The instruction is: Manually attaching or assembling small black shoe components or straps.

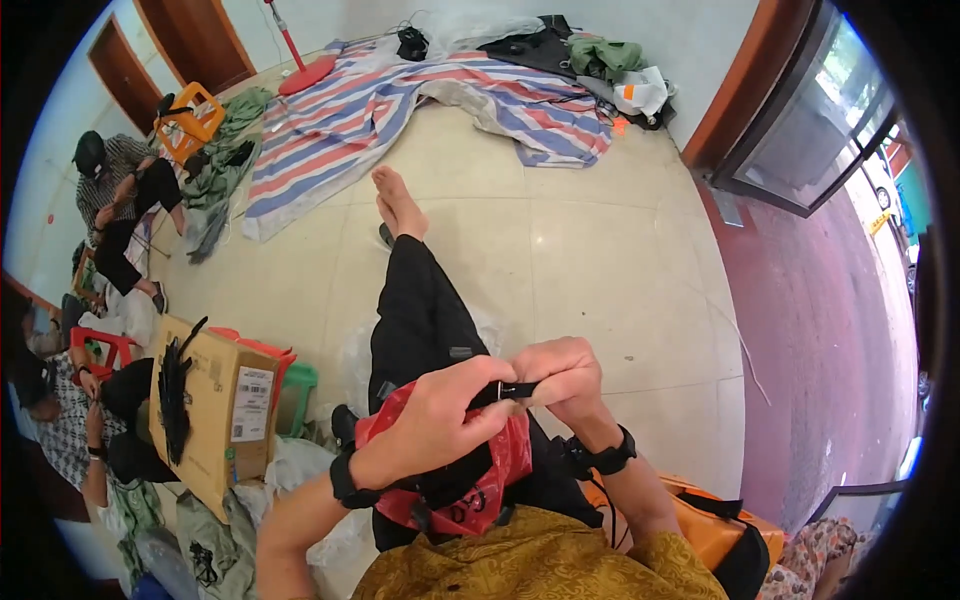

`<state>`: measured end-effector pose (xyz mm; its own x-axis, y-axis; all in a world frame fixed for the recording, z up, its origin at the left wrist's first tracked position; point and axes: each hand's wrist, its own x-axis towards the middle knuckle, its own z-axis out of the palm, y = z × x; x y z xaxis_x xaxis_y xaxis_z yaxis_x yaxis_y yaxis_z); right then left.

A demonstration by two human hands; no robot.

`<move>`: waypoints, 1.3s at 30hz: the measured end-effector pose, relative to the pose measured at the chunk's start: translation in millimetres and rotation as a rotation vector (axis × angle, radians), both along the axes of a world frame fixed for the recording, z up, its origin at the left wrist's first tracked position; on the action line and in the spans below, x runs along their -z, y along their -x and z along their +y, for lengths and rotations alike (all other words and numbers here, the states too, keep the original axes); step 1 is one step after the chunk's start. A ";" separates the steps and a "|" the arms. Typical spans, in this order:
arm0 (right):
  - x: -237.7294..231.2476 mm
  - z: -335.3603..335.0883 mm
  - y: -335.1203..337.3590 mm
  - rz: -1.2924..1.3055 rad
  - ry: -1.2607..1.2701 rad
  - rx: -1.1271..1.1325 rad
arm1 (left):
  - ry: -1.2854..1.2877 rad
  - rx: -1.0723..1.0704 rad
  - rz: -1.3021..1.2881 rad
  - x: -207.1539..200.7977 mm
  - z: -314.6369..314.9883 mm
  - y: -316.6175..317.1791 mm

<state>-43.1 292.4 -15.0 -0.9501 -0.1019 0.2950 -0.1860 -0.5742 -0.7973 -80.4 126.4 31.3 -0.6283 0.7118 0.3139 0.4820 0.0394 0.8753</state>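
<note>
Above my lap, both hands pinch a short black strap (518, 390) with a small metal ring or buckle on it. My left hand (440, 415) is closed on the strap's left end, thumb and fingers pressed together. On the other side my right hand (565, 378) grips the right end, close to the metal piece. Under them, a red plastic bag (512, 455) lies spread over my lap, with dark pieces in it that I cannot make out. Small dark pieces also lie on my black trouser leg (415, 300).
To the left stands a cardboard box (215, 365) with a bundle of black straps (175, 400) on top. Two people sit working at the far left. A striped sheet (330, 150) covers the far floor. An orange case (715, 525) is at my right; a glass door (800, 110) stands open.
</note>
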 end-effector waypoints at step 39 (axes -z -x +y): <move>-21.9 -8.3 3.5 0.191 -0.209 -0.160 | 0.010 -0.028 0.269 -10.7 -17.5 -13.9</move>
